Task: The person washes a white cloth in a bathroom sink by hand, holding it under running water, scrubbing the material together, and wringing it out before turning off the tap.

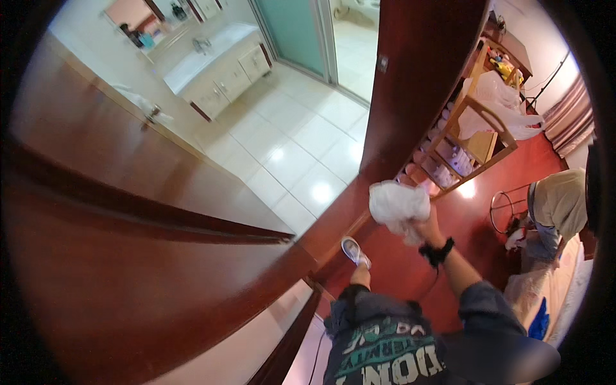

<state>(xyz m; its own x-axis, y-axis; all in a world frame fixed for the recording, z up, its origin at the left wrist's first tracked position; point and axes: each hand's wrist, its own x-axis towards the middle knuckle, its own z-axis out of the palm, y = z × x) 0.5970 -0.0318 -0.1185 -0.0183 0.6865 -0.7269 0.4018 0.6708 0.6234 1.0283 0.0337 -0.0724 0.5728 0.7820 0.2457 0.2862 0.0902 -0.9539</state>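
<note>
Far left of the right hand's (pixel 423 228) fingers, big reddish-brown wood panel (pixel 128 289). Below and right of them, red floor (pixel 398 276); up-left, past the doorway, white tiled floor (pixel 276 128). Farther up-left, white vanity cabinet (pixel 228 80) with basin and faucet. Up-right of fingers, wooden rack (pixel 480 146), white plastic bag (pixel 497 96) draped over its top. Far right, another person (pixel 561 196), bent over; hand detail too small. Below fingers, wearer's dark printed T-shirt (pixel 385 340). Lower left of them, light-coloured shoe (pixel 351 249) on a foot. Crumpled white cloth (pixel 398 202) in the right hand, fingers curled around it, cloth bulging up-left past them; fingertips mostly covered, exact opening can't tell. Black wristband (pixel 438 253) just behind fingers. Left hand out of frame, finger state can't tell.
</note>
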